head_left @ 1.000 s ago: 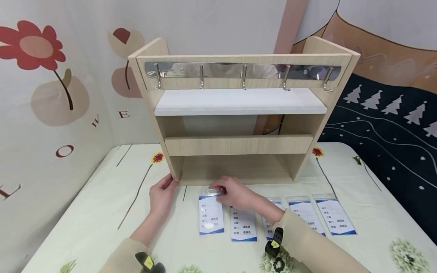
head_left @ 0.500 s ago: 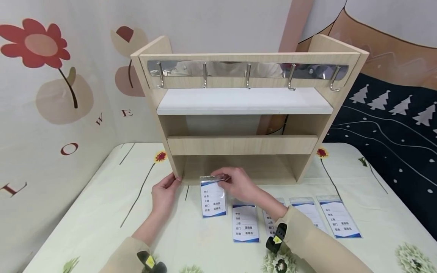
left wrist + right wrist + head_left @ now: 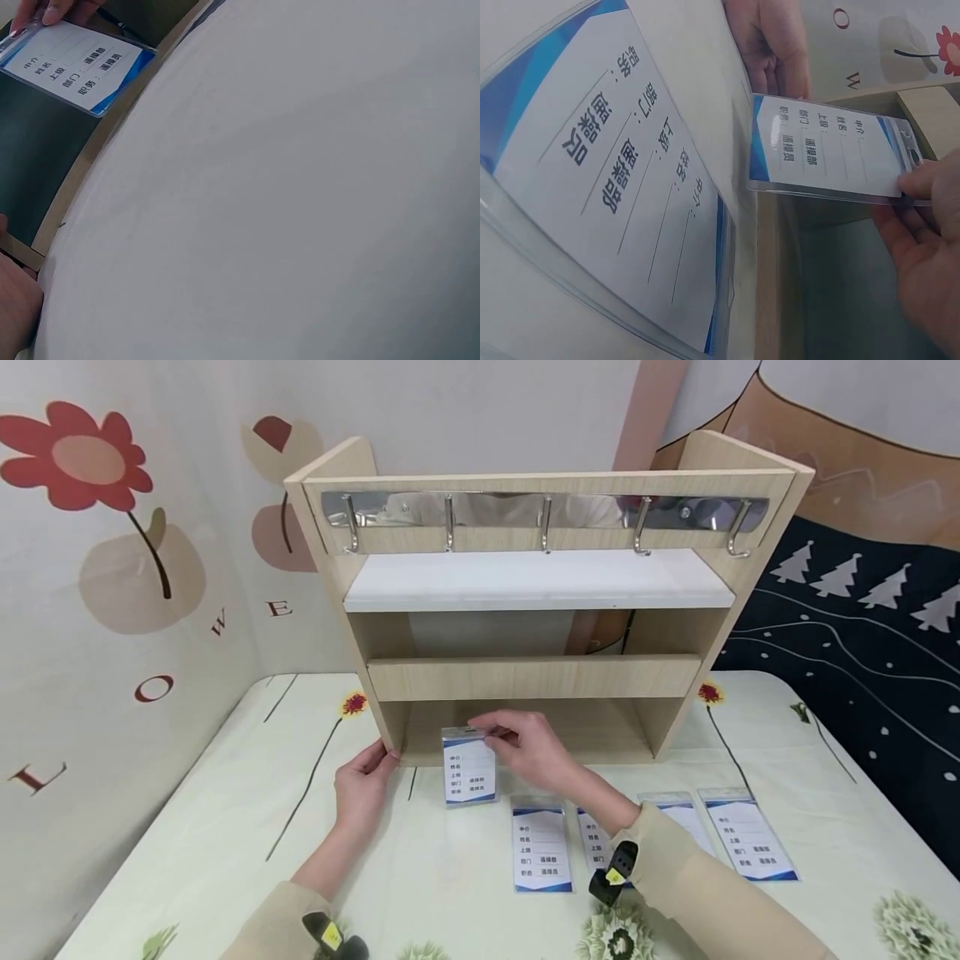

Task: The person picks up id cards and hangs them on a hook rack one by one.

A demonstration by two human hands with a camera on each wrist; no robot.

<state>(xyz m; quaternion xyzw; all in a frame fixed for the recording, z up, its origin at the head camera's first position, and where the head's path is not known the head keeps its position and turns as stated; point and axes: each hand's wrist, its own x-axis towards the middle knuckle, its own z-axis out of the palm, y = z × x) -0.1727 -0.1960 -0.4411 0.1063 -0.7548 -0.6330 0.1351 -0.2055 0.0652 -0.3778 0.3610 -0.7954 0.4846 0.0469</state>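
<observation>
One badge (image 3: 468, 772) is up off the table (image 3: 225, 827) before the rack (image 3: 534, 679), its top pinched in our right hand (image 3: 528, 752), our left hand (image 3: 360, 789) gripping the rack's corner, but four other badges (image 3: 542, 852) lie flat and we see none on the hooks (image 3: 546, 525).

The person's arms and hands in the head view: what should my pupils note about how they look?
The left sleeve and right sleeve are plain beige and long. Each carries, near its end, a black device with a yellow patch. The left hand and right hand are bare, without gloves.
</observation>
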